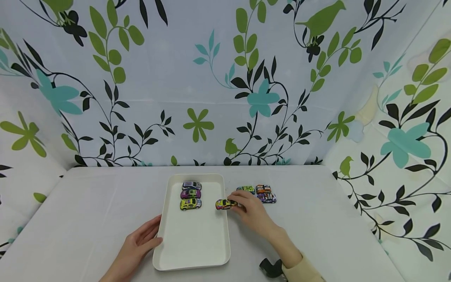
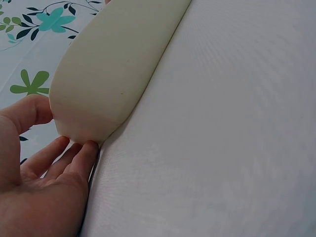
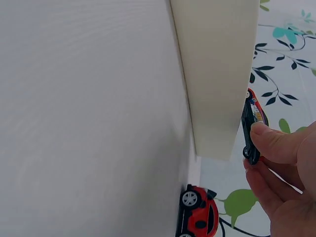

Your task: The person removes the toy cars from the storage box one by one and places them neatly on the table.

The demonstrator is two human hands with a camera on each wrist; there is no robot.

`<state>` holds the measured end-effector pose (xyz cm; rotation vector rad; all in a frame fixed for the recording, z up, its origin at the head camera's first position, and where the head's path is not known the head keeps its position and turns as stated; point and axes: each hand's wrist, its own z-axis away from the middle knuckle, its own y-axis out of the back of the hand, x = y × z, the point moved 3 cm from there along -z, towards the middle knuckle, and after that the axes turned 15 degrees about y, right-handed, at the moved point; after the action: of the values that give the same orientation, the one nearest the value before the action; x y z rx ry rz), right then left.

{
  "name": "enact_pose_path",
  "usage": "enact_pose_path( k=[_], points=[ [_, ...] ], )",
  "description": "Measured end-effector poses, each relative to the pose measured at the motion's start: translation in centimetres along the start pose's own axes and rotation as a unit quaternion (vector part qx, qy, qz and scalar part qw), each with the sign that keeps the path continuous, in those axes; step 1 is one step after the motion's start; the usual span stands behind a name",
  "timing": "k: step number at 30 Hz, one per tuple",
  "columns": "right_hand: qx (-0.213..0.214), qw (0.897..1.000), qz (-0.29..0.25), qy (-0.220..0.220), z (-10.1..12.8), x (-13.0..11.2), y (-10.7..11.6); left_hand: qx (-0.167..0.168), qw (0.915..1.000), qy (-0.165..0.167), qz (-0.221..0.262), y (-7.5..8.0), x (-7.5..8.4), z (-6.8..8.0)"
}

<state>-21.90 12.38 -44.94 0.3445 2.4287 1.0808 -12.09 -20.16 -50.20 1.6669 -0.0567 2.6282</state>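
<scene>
In the head view my left hand (image 1: 139,241) holds the left edge of a white tray (image 1: 192,243). Its thumb lies at the rim (image 2: 51,111), with fingertips against the outer wall in the left wrist view. My right hand (image 1: 253,211) pinches a yellow and red toy car (image 1: 224,204) between thumb and fingers, over the tray's right rim. Inside the tray, a grey toy car (image 1: 192,185), a purple one (image 1: 190,194) and a yellow one (image 1: 190,204) stand in a column at the upper left.
On the table right of the tray stand a green toy car (image 1: 245,189), an orange one (image 1: 263,188) and a dark purple one (image 1: 266,197). A red toy car (image 3: 200,215) shows low in the right wrist view. Patterned cloth (image 1: 218,102) hangs behind the table.
</scene>
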Motion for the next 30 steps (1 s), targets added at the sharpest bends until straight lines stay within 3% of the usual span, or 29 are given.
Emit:
enact_pose_path(
  k=[12, 25, 30],
  points=[
    [0.005, 0.998, -0.014, -0.060, 2.0, 1.4, 1.4, 0.002, 1.0000, -0.002, -0.003, 0.0, 0.1, 0.1],
    [0.024, 0.999, 0.005, -0.043, 4.1, 3.0, 3.2, 0.001, 1.0000, 0.002, -0.002, -0.1, 0.2, 0.0],
    [0.026, 0.998, -0.004, -0.061, 4.8, 3.6, 3.8, 0.003, 1.0000, 0.001, -0.004, 0.0, 0.2, 0.0]
  ],
)
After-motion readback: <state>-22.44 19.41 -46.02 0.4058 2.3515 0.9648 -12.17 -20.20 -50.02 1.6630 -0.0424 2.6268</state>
